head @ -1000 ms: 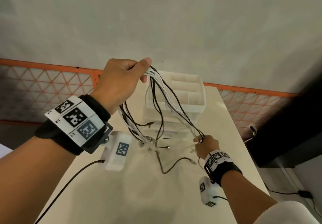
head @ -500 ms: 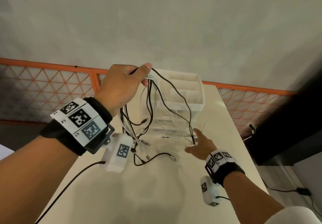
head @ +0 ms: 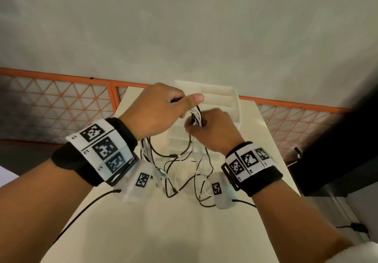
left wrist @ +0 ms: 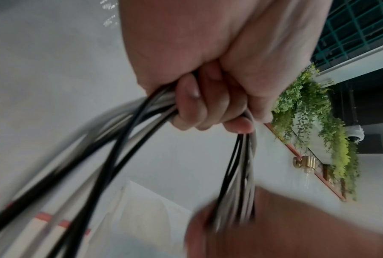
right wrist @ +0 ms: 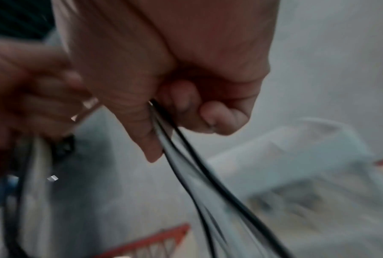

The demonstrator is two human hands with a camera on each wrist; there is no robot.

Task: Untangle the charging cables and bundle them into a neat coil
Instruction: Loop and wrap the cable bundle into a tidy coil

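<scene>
The left hand (head: 157, 109) is raised above the table (head: 163, 232) with its fingers curled tight round a bunch of black and white charging cables (head: 196, 115), the thumb laid along the top. The left wrist view shows the fist from below: strands leave it on both sides, one group sweeping off to the lower left, the other dropping straight down into the right hand (head: 212, 131).

The right hand sits just beside and slightly below the left, its fingers closed over the same bunch; in the right wrist view two or three strands run out between thumb and curled fingers, though that picture is blurred and the exact count cannot be told.

Below both hands the cables hang in loose crossed loops, their lower ends lying on the table between the two wrists. Part of the tangle is hidden behind the wrist-worn cameras and the marker bands. Several plug ends show, too small to identify.

A white compartment organiser (head: 229, 101) stands on the table behind the hands, mostly covered by them; what it contains cannot be seen.
</scene>
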